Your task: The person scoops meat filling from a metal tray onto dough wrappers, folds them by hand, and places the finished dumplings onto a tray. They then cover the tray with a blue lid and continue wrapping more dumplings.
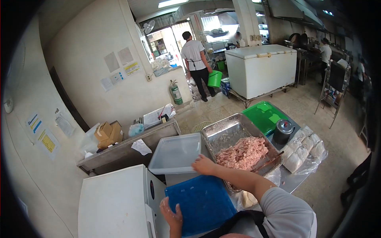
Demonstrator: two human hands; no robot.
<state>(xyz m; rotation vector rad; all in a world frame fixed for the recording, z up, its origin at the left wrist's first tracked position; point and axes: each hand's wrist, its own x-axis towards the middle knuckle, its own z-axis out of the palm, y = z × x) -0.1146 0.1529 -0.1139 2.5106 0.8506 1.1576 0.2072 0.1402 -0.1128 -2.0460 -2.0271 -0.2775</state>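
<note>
My left hand (171, 213) is at the near left edge of a blue plastic tray (200, 204), thumb and fingers apart and nothing in it. My right hand (204, 164) reaches across, its fingers curled at the right corner of a translucent plastic container (176, 152); the fingertips are partly hidden. Just right of that hand, a deep steel pan (222, 137) holds a mound of raw ground meat (244, 152). A long dark-handled utensil (274, 160) lies along the pan's near right side.
Beyond the pan are a green tray (264, 117), a lidded metal pot (282, 131) and wrapped white packs (303, 150). A white appliance (113, 204) stands at left. Farther off, a person (194, 59) carries a green bucket (214, 79) near a chest freezer (262, 73).
</note>
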